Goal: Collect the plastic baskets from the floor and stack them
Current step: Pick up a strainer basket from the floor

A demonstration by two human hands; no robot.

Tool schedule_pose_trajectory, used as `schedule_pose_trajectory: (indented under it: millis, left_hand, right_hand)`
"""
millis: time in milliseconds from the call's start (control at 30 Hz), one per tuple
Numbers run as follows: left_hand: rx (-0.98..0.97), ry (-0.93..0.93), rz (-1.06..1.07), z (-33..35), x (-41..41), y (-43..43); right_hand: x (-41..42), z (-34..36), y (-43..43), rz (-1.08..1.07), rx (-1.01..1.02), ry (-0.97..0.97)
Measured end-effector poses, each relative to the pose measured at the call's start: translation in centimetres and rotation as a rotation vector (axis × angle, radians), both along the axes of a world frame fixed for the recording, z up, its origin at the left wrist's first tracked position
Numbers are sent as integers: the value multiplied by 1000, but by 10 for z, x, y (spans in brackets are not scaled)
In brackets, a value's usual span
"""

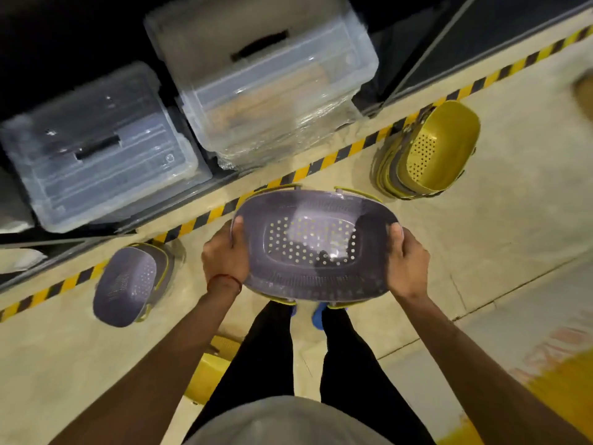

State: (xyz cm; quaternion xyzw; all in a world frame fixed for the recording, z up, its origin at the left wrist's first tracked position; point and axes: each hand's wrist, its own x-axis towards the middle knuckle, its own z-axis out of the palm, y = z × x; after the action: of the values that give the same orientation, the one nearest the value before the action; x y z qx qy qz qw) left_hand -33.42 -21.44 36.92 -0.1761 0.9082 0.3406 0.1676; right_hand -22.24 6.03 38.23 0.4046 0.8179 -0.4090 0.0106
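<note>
I hold a purple perforated plastic basket (313, 245) with yellow handles in front of me, above my feet. My left hand (224, 256) grips its left rim and my right hand (407, 260) grips its right rim, thumbs over the edge. A stack of baskets with a yellow one on top (430, 152) stands on the floor to the right. Another purple basket (131, 282) lies on the floor to the left. Part of a yellow basket (210, 370) shows behind my left leg.
Clear plastic storage boxes (96, 146) (266, 81) sit beyond a yellow-and-black hazard stripe (330, 160) on the floor. A dark panel (500, 36) stands at the upper right. Beige floor (513, 220) spreads to the right.
</note>
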Motion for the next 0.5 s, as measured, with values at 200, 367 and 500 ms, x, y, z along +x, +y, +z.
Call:
schedule_pose_trajectory:
  millis: [200,367,500]
  left_hand:
    - [-95,40,-92,69,21,66]
    - [-72,107,-163,110,48,139]
    - [7,148,-157,129,79,197]
  right_hand:
    - [57,70,39,-103,-36,63]
    - [100,105,92,-249,9,65]
    - [127,127,148,-328,27,98]
